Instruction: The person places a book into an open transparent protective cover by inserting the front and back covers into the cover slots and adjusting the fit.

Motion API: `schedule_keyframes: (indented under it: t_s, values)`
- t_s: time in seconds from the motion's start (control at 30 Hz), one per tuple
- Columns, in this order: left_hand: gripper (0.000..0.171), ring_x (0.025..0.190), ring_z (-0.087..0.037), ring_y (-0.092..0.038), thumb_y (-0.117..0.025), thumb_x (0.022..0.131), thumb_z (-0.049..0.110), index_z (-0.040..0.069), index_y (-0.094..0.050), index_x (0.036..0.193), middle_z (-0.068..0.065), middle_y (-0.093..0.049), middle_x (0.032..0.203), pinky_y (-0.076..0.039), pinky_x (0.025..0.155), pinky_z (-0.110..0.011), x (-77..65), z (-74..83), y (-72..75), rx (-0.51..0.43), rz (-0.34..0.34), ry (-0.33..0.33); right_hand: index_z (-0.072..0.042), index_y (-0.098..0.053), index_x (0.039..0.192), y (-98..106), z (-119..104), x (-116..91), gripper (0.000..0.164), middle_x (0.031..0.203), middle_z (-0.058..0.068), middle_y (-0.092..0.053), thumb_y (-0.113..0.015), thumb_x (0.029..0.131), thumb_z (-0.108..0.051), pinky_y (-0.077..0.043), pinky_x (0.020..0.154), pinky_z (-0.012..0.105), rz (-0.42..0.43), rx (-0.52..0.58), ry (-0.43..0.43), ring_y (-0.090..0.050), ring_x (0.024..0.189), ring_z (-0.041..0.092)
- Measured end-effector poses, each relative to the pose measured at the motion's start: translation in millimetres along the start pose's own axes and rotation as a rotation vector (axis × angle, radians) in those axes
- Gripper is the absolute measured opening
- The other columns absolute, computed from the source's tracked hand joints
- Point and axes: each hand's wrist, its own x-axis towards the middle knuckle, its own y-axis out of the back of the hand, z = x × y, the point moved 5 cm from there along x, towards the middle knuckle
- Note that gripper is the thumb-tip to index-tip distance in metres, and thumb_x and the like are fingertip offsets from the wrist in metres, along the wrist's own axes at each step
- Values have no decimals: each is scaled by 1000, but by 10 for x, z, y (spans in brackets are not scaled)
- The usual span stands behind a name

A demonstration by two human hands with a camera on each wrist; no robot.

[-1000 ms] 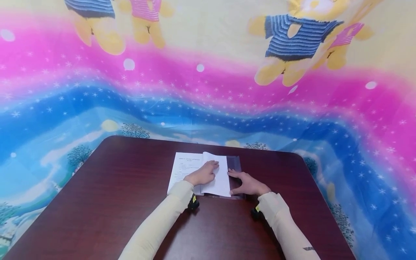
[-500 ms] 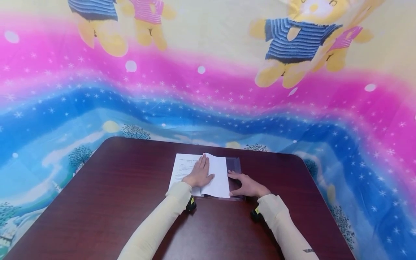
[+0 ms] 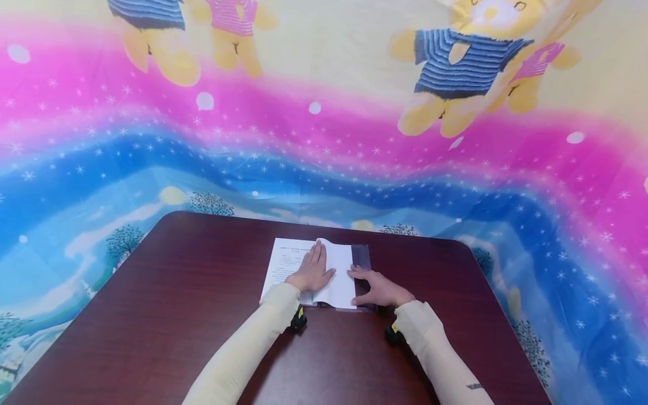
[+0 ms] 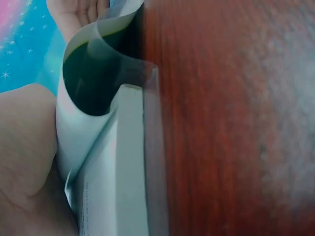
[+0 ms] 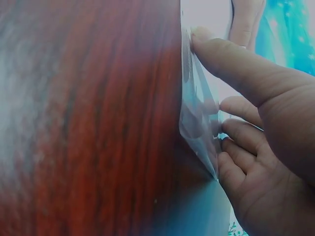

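A white book (image 3: 286,264) with printed text lies opened, its right-hand cover (image 3: 338,275) turned out and bowed up from the table. Clear plastic book cover (image 3: 365,264) material lies beneath and juts past the right edge. My left hand (image 3: 310,270) rests flat along the fold, fingers together. My right hand (image 3: 381,288) is at the cover's right edge, thumb and fingers spread apart and touching it. In the right wrist view, the thumb and fingertips (image 5: 227,127) meet the edge of the plastic. The left wrist view shows the page block (image 4: 130,157) beside the curved white cover (image 4: 81,132).
The dark reddish-brown table (image 3: 192,292) has rounded far corners. A cloth backdrop (image 3: 314,146) with bears and snowflakes hangs behind and beside it. Each wrist carries a small black camera (image 3: 298,319).
My left hand shifted from the turned-out cover to the fold and flattened, fingers straightened. My right hand and the cover's edge have moved slightly left.
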Motion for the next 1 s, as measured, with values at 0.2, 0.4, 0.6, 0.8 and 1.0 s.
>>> schedule_keyframes:
  t_s: [0.2,0.4,0.6,0.8,1.0]
  values:
    - [75,156,-42,-5,-38,109,36,-12,-8,158,-29,0,167,-12,127,-50,-1,32,-13,43,24,5,-7,-40,157,-50,-18,33,84,168,14,-24,-83,87,-28,-31,119,59,1,-12,11,-19,155,36]
    - [74,156,-41,0,-34,110,36,-11,-3,158,-29,4,167,-8,128,-49,66,24,-103,50,47,4,-10,-41,157,-81,-97,64,82,167,13,-26,-82,88,-29,-32,119,58,8,-44,9,-20,155,35]
    - [77,156,-41,0,-36,109,39,-11,-3,158,-28,6,167,-8,127,-49,116,-1,-148,54,52,4,-9,-42,156,-98,-143,95,80,167,15,-26,-82,88,-26,-30,120,56,10,-69,22,-22,154,35]
    - [79,156,-41,0,-35,109,41,-10,-1,158,-28,8,167,-9,127,-49,126,2,-146,71,20,0,-7,-41,156,-112,-156,105,80,166,19,-25,-81,89,-25,-30,120,56,8,-61,69,-22,154,37]
    - [79,157,-40,1,-36,109,42,-9,-3,159,-26,6,168,-8,128,-48,86,25,-80,76,-10,17,-7,-43,155,-77,-126,95,80,166,15,-27,-82,88,-26,-31,120,56,21,-64,48,-23,154,35]
